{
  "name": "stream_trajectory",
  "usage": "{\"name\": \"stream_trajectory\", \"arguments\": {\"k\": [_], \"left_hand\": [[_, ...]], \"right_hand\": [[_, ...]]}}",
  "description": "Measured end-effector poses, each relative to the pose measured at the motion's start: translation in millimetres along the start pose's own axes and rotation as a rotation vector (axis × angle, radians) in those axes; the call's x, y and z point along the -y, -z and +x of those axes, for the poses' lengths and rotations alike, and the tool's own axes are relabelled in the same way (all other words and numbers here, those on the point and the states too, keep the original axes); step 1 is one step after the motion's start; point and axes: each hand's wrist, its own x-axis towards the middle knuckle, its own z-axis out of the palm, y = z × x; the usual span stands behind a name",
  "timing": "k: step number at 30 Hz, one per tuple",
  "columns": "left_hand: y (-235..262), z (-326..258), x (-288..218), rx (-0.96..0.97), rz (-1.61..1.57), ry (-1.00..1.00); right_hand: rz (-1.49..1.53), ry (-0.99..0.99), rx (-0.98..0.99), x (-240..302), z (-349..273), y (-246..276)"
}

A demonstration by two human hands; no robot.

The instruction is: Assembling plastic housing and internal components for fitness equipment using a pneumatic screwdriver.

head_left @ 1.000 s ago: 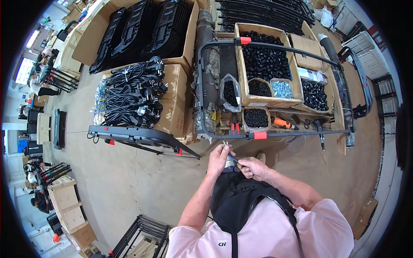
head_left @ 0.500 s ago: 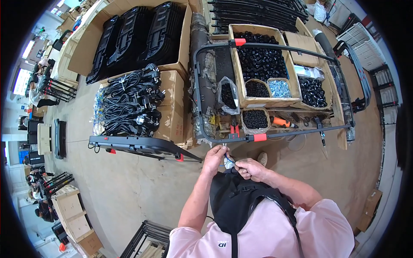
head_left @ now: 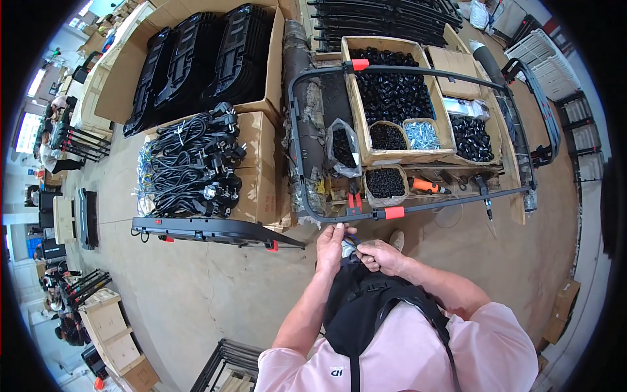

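Note:
In front of my waist, my left hand [head_left: 332, 248] is raised with its fingers pinched at the near rail of a black metal frame [head_left: 431, 208]. A thin blue wire [head_left: 353, 240] runs from the left fingers toward my right hand [head_left: 383, 257]. My right thumb and fingers are closed on the wire's other stretch, just right of and nearer than the left. Fingers hide much of the wire, and its ends cannot be made out. Red-handled pliers [head_left: 354, 197] rest on the bench just beyond my left hand.
Inside the frame stand a wooden box of black parts [head_left: 395, 91], a tub of silver screws [head_left: 422, 135] and an orange screwdriver [head_left: 428, 186]. Bundled black power cords [head_left: 196, 163] lie on a carton at left. A dark console [head_left: 202, 228] juts out below them.
My left hand has turned more upright and shifted slightly right and nearer. Less blue wire shows between the hands. The right hand stays almost in place.

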Motion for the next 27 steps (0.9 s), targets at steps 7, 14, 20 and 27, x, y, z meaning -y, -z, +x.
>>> {"name": "stream_trajectory", "arguments": {"k": [7,14,20,27], "left_hand": [[19,-15,15,-0.031,0.298,-0.066],[78,-43,89,0.262,0.201,0.025],[33,-61,31,0.208,0.634,-0.036],[34,-59,59,0.182,0.753,-0.251]], "right_hand": [[0.069,0.165,0.016,-5,31,1],[0.044,0.252,0.017,11,54,-15],[0.089,0.275,-0.049,10,54,-9],[0.113,0.218,-0.077,19,50,-28]]}}
